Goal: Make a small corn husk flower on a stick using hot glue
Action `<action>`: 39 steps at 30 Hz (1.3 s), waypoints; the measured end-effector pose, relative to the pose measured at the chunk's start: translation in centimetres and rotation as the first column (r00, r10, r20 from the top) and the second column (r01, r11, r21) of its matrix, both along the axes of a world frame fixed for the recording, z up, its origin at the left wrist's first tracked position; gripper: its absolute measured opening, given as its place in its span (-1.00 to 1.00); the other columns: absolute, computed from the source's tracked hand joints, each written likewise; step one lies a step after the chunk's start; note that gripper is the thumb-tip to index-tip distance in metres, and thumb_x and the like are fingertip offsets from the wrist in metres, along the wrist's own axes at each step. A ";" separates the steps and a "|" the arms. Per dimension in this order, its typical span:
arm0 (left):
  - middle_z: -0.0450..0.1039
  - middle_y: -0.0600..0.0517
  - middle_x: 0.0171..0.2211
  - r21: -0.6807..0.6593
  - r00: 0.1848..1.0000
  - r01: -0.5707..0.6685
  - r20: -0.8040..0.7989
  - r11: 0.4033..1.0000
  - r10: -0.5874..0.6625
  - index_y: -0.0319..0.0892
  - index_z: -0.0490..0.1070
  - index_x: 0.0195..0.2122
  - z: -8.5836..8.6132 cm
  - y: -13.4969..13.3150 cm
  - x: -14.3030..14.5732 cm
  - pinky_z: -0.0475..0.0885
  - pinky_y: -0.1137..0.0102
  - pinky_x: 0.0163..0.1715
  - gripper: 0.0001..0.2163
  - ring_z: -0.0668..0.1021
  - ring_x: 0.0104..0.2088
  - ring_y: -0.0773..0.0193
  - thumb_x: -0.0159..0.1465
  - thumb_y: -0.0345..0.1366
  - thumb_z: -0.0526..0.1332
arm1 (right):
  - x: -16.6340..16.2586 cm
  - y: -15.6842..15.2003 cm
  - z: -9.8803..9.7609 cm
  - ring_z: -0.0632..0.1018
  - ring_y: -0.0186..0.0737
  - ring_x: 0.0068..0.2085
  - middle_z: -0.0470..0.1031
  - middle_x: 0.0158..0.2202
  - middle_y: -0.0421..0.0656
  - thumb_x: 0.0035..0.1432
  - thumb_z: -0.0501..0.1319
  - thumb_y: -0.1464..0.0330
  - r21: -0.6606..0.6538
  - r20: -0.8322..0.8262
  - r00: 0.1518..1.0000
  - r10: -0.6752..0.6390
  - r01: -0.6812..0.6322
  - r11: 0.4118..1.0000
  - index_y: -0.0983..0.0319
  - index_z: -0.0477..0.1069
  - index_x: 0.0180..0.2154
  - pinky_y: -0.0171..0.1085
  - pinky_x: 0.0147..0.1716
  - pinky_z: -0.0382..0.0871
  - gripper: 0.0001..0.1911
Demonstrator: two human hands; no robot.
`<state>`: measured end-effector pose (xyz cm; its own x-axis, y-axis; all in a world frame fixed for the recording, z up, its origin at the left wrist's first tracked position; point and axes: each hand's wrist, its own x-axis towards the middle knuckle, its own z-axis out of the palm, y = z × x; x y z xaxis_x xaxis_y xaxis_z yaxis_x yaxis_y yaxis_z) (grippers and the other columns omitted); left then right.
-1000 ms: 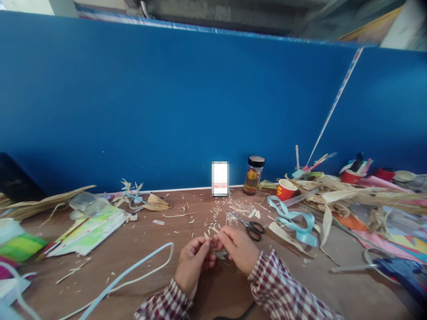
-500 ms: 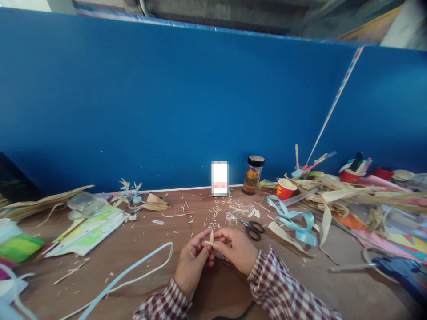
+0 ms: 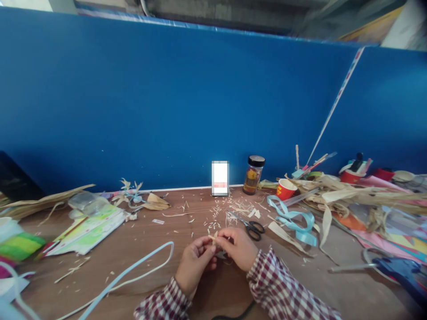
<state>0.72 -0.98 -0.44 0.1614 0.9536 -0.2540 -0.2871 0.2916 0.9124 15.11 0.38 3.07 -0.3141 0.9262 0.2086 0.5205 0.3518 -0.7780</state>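
One pale strip (image 3: pixel 214 238) in both hands (image 3: pixel 195 261) (image 3: pixel 239 250)

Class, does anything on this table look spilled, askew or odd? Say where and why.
Pale scraps lie strewn across the table, beyond the left hand and right hand and beside the scissors, looking like spilled offcuts. A pixelated white patch at the foot of the blue wall looks odd too: it hides whatever is there.
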 end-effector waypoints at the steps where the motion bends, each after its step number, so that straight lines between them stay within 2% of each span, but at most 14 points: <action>1: 0.45 0.02 -0.50 -0.020 1.000 -0.007 0.018 1.000 0.008 -0.27 0.39 -0.27 0.0 0.1 0.0 0.38 0.54 -0.58 -0.65 0.42 -0.60 0.46 -0.08 -0.22 0.31 | 0.0 0.0 0.0 0.39 -0.36 -0.46 0.41 -0.54 -0.23 0.13 0.03 0.27 -0.002 -0.003 1.000 -0.001 0.001 1.000 0.26 0.39 -0.53 -0.40 -0.46 0.17 -0.70; 6: 0.46 0.00 -0.47 -0.050 0.998 -0.033 0.050 0.998 0.036 -0.24 0.38 -0.19 0.1 0.2 -0.2 0.37 0.55 -0.60 -0.61 0.42 -0.60 0.48 -0.07 -0.24 0.31 | -0.2 -0.2 -0.1 0.43 -0.31 -0.37 0.47 -0.43 -0.20 0.12 0.04 0.28 0.002 -0.030 0.999 -0.020 0.020 1.000 0.25 0.42 -0.45 -0.37 -0.38 0.21 -0.74; 11: 0.41 0.07 -0.53 -0.004 0.999 -0.040 0.017 0.999 0.041 -0.21 0.35 -0.13 0.1 0.0 0.0 0.37 0.55 -0.63 -0.55 0.42 -0.60 0.46 -0.07 -0.21 0.31 | -0.3 -0.2 0.0 0.43 -0.34 -0.43 0.47 -0.48 -0.22 0.13 0.04 0.30 -0.047 -0.072 0.997 0.021 -0.025 0.999 0.24 0.41 -0.44 -0.39 -0.42 0.23 -0.77; 15: 0.41 0.09 -0.55 -0.022 0.999 -0.044 -0.006 0.999 0.044 -0.21 0.28 -0.07 0.2 0.0 0.0 0.37 0.54 -0.61 -0.49 0.41 -0.60 0.46 -0.07 -0.21 0.31 | -0.3 -0.2 -0.1 0.43 -0.34 -0.42 0.46 -0.49 -0.22 0.12 0.05 0.31 -0.001 -0.049 0.999 0.011 -0.011 1.000 0.25 0.41 -0.49 -0.39 -0.41 0.21 -0.75; 17: 0.42 0.07 -0.54 -0.033 0.999 0.007 -0.031 0.999 -0.008 -0.24 0.34 -0.15 0.2 -0.1 -0.1 0.37 0.54 -0.60 -0.57 0.41 -0.60 0.47 -0.05 -0.19 0.29 | -0.3 -0.2 -0.1 0.43 -0.33 -0.39 0.46 -0.47 -0.21 0.12 0.05 0.31 0.007 -0.054 0.999 0.007 -0.006 1.000 0.25 0.43 -0.46 -0.39 -0.40 0.21 -0.76; 19: 0.42 0.04 -0.56 -0.026 0.994 0.064 -0.090 0.998 -0.067 -0.28 0.39 -0.32 0.2 -0.1 0.0 0.36 0.54 -0.62 -0.69 0.40 -0.62 0.47 -0.01 -0.15 0.25 | -0.3 -0.2 -0.2 0.42 -0.33 -0.39 0.46 -0.47 -0.21 0.12 0.04 0.30 0.002 -0.051 0.999 0.004 -0.004 1.000 0.25 0.44 -0.43 -0.39 -0.41 0.21 -0.75; 22: 0.39 0.05 -0.60 0.005 0.983 0.089 -0.160 0.996 -0.087 -0.29 0.37 -0.48 0.0 -0.1 0.1 0.34 0.54 -0.66 -0.72 0.37 -0.65 0.48 0.03 -0.10 0.19 | -0.3 -0.2 -0.1 0.41 -0.34 -0.41 0.46 -0.48 -0.22 0.12 0.05 0.31 0.000 -0.025 1.000 -0.002 0.002 1.000 0.23 0.44 -0.43 -0.40 -0.43 0.20 -0.76; 26: 0.38 0.08 -0.59 0.041 0.978 0.088 -0.191 0.995 -0.078 -0.27 0.36 -0.48 -0.3 -0.1 0.2 0.34 0.53 -0.65 -0.72 0.37 -0.64 0.47 0.04 -0.10 0.17 | -0.2 -0.1 0.1 0.42 -0.35 -0.42 0.46 -0.49 -0.22 0.13 0.04 0.31 0.010 0.007 0.999 0.033 -0.033 0.999 0.24 0.44 -0.46 -0.40 -0.42 0.19 -0.74; 30: 0.36 0.08 -0.60 0.091 0.962 0.136 -0.252 0.987 -0.109 -0.28 0.36 -0.51 -0.3 -0.2 0.3 0.33 0.53 -0.66 -0.71 0.37 -0.64 0.45 0.06 -0.10 0.14 | 0.1 -0.1 -0.1 0.43 -0.35 -0.40 0.48 -0.46 -0.21 0.13 0.04 0.30 0.001 0.060 0.997 0.057 -0.057 0.998 0.24 0.46 -0.45 -0.40 -0.40 0.19 -0.73; 39: 0.31 0.10 -0.68 0.159 0.927 0.138 -0.368 0.978 -0.071 -0.28 0.36 -0.54 -0.2 -0.2 0.0 0.16 0.58 -0.74 -0.74 0.27 -0.71 0.49 0.11 -0.17 0.08 | -0.2 -0.1 -0.6 0.42 -0.36 -0.41 0.45 -0.49 -0.20 0.14 0.00 0.29 0.028 0.149 0.988 0.036 -0.041 0.999 0.25 0.45 -0.53 -0.40 -0.40 0.17 -0.65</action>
<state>0.75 -1.20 -0.63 0.1930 0.9711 -0.1405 0.0921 0.1246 0.9879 14.96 0.28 2.48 -0.3792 0.9066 0.1854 0.6151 0.3966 -0.6814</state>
